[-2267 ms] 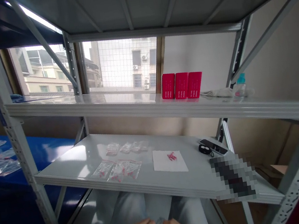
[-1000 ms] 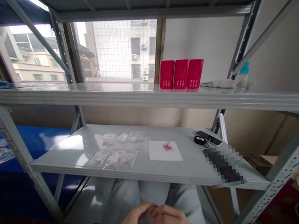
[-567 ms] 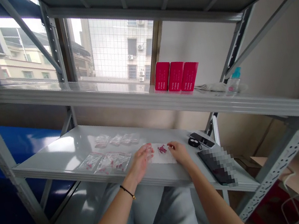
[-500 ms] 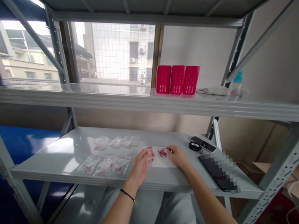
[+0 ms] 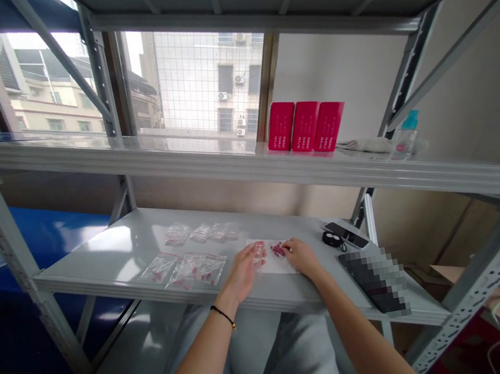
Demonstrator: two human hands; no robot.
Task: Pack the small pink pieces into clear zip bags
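Note:
A small clear plastic bag (image 5: 257,254) is held in my left hand (image 5: 244,270), its fingers closed round it. Just to the right, a little pile of dark red beads (image 5: 277,250) lies on a white sheet of paper (image 5: 276,265). My right hand (image 5: 301,256) has its fingertips pinched at the right edge of the pile; whatever is between them is too small to make out. Left of my hands, clear bags with red pieces (image 5: 197,270) lie near the shelf's front edge, and smaller filled bags (image 5: 212,232) sit behind them.
A black coiled item (image 5: 333,238), a phone (image 5: 346,235) and a dark, partly pixelated device (image 5: 368,282) lie to the right. On the upper shelf (image 5: 208,167) stand red boxes (image 5: 304,127) and a spray bottle (image 5: 404,137).
The view has shifted slightly, moving the scene to the right. My right fingertips have come down onto the beads' right side. My left hand still holds the bag.

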